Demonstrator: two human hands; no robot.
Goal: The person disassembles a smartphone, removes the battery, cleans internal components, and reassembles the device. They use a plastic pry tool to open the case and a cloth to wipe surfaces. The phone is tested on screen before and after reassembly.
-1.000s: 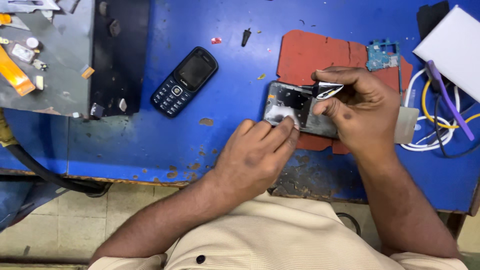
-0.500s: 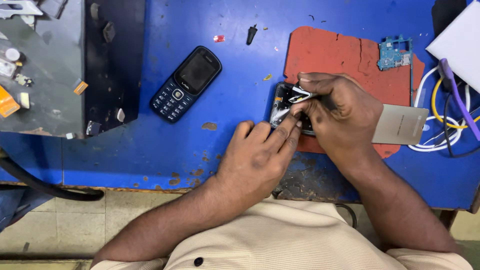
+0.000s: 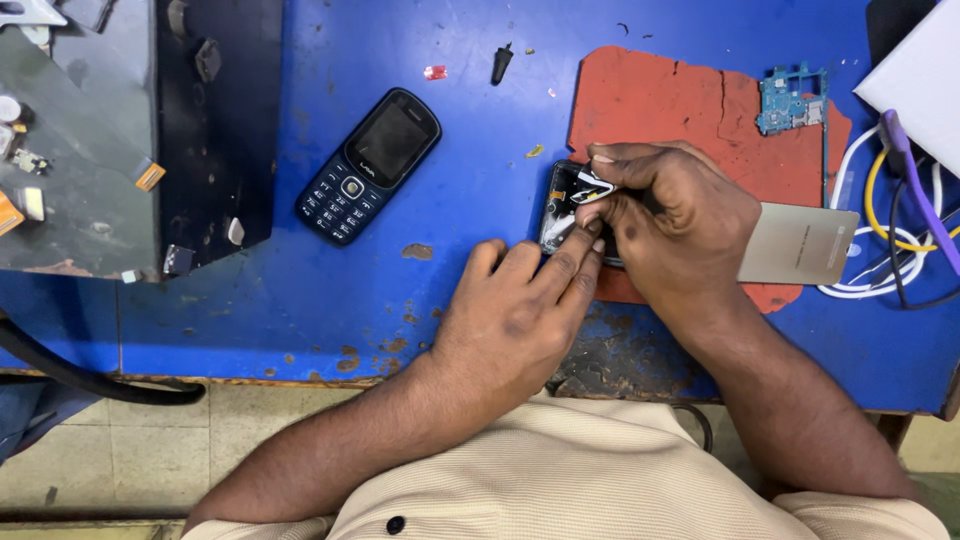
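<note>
Single head-mounted view, looking almost straight down from above the person's chest onto a blue workbench (image 3: 300, 290). The near bench edge runs across the lower third; tiled floor (image 3: 120, 450) shows beneath it at lower left. Range is close: the forearms enter from the bottom edge, and the left hand (image 3: 515, 320) and right hand (image 3: 670, 225) fill mid-frame.

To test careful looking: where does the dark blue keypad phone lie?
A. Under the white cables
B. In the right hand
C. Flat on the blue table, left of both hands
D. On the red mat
C: the keypad phone lies untouched on the blue table, left of both hands.
</note>
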